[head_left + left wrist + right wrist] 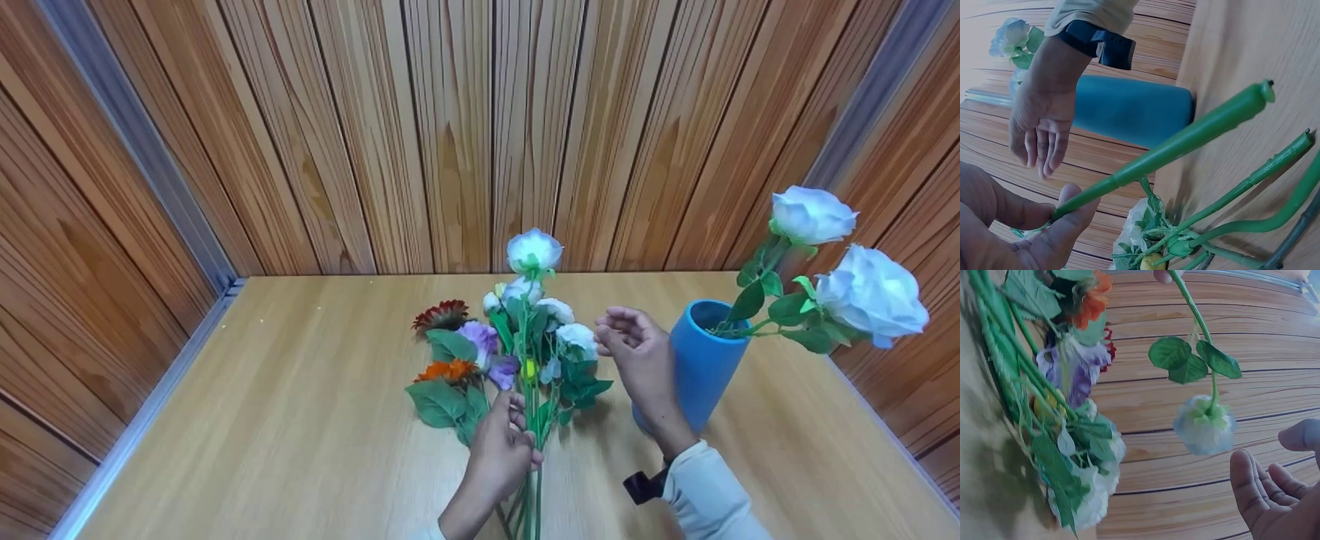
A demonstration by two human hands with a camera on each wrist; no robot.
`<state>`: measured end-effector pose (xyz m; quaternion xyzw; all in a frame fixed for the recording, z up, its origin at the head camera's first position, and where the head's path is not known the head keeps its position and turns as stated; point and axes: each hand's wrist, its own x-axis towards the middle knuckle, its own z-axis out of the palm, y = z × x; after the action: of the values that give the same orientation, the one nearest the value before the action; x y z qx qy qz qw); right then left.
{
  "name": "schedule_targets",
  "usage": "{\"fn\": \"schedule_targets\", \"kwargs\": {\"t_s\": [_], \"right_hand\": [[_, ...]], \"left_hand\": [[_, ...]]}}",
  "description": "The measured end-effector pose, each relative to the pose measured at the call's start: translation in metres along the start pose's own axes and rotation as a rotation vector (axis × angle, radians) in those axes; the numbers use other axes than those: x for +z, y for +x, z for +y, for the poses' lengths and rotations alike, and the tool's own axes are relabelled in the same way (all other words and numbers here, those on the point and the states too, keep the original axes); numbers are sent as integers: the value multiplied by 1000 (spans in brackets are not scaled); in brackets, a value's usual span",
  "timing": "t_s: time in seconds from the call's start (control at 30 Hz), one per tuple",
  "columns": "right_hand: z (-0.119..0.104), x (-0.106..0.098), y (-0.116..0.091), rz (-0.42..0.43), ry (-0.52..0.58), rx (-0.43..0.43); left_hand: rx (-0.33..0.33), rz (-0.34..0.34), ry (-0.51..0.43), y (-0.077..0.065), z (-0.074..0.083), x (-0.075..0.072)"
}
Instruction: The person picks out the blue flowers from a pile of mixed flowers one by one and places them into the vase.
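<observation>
My left hand (501,446) pinches the green stem (1129,174) of a pale blue-white rose (534,251) between thumb and fingers. The rose hangs clear of the bunch in the right wrist view, with green leaves (1178,360) along its stem. Fingers relaxed and holding nothing, my right hand (643,364) is between the bunch and a blue vase (701,382). Two big pale roses (872,296) lean out of the vase to the right. Below the held stem lies a bunch of artificial flowers: orange (448,371), dark red (442,315), purple (480,339) and white (577,337).
A light wood table (300,420) carries the vase and the bunch. Wood-plank panels (450,135) stand behind and at the sides, with grey metal strips (142,142) at the corners. Loose stem ends (1292,146) of the bunch point toward me.
</observation>
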<state>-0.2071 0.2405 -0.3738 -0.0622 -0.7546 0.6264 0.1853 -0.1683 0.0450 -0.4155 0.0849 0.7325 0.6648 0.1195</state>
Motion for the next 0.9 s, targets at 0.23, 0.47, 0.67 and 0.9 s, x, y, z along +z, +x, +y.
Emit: {"fn": "schedule_targets", "kwargs": {"t_s": [0.23, 0.47, 0.67, 0.9], "right_hand": [[-2, 12, 7, -104, -23, 102], [-2, 22, 11, -133, 18, 131], [-3, 25, 12, -177, 39, 149], [-4, 32, 11, -223, 69, 153]], "left_hand": [[-25, -18, -7, -1, 2, 0], [-29, -22, -2, -1, 3, 1], [-39, -29, 15, 0, 2, 1], [-18, -26, 11, -1, 0, 2]]}}
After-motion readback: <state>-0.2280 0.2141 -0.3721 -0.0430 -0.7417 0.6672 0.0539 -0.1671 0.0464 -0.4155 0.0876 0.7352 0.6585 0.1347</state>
